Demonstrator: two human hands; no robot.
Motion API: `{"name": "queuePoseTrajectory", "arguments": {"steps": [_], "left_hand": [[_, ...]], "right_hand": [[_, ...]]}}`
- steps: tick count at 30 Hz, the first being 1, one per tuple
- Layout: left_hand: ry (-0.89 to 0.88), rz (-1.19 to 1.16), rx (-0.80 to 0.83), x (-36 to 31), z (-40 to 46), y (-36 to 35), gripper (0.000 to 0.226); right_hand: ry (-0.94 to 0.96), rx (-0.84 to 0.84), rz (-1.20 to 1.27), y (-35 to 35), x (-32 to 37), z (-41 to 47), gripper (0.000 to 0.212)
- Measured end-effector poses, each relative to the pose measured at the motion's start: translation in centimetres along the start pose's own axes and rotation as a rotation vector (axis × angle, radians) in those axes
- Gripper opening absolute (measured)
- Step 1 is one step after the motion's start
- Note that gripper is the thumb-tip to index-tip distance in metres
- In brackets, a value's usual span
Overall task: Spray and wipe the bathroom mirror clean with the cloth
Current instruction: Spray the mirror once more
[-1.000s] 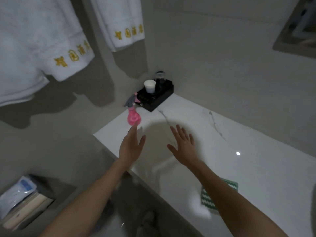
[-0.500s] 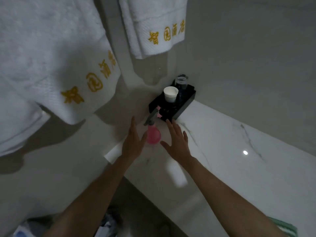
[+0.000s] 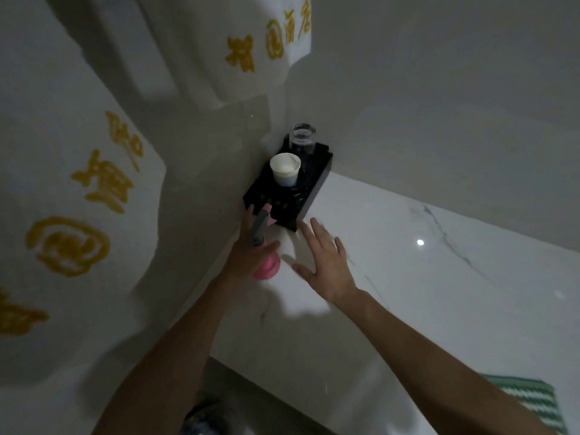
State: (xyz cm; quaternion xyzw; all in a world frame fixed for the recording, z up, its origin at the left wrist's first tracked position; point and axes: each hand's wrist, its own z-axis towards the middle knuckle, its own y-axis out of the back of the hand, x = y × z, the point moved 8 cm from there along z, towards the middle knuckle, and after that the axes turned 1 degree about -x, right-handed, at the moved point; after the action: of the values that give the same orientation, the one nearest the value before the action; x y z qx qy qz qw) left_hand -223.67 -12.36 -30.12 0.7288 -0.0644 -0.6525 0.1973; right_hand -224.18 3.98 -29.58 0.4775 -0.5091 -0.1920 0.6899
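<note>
A pink spray bottle with a grey trigger head stands at the left corner of the white marble counter. My left hand is around its neck, fingers behind it and thumb across the front. My right hand hovers just right of the bottle with fingers spread, holding nothing. A green and white striped cloth lies on the counter at the bottom right, partly hidden by my right forearm. The mirror is out of view.
A black tray sits in the corner behind the bottle, holding a white cup and a clear glass. White towels with gold lettering hang close on the left and above. Grey walls meet at the corner.
The view has moved closer to the corner. My left hand has gone from beside the bottle to around its neck, thumb now across the front. My right hand stays spread next to it.
</note>
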Motion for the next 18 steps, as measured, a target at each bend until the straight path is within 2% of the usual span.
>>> {"name": "queuePoseTrajectory", "arguments": {"steps": [2,5,7,10,11,14,18], "left_hand": [[0.015,-0.015,0.058,0.5,0.6,0.0,0.099],[0.012,0.037,0.129,1.3,1.3,0.1,0.079],[0.017,-0.001,0.168,1.9,1.9,-0.4,0.086],[0.047,-0.015,0.153,1.7,2.3,-1.1,0.101],[0.041,-0.031,0.162,1.3,2.1,-1.5,0.097],[0.053,0.001,0.157,-0.3,1.1,-2.6,0.064],[-0.028,0.084,0.061,-1.7,0.6,-3.9,0.079]], "right_hand": [[-0.001,-0.008,-0.015,0.3,-0.5,-0.6,0.083],[-0.025,-0.034,-0.030,1.1,-2.0,-1.7,0.085],[-0.061,-0.041,-0.037,1.7,-3.4,-2.5,0.085],[-0.100,-0.056,-0.066,2.9,-5.1,-4.1,0.080],[-0.111,-0.057,-0.074,3.2,-5.6,-4.8,0.078],[-0.133,-0.076,-0.088,4.6,-7.0,-6.7,0.076],[-0.164,-0.118,-0.097,7.0,-8.5,-8.5,0.076]]}}
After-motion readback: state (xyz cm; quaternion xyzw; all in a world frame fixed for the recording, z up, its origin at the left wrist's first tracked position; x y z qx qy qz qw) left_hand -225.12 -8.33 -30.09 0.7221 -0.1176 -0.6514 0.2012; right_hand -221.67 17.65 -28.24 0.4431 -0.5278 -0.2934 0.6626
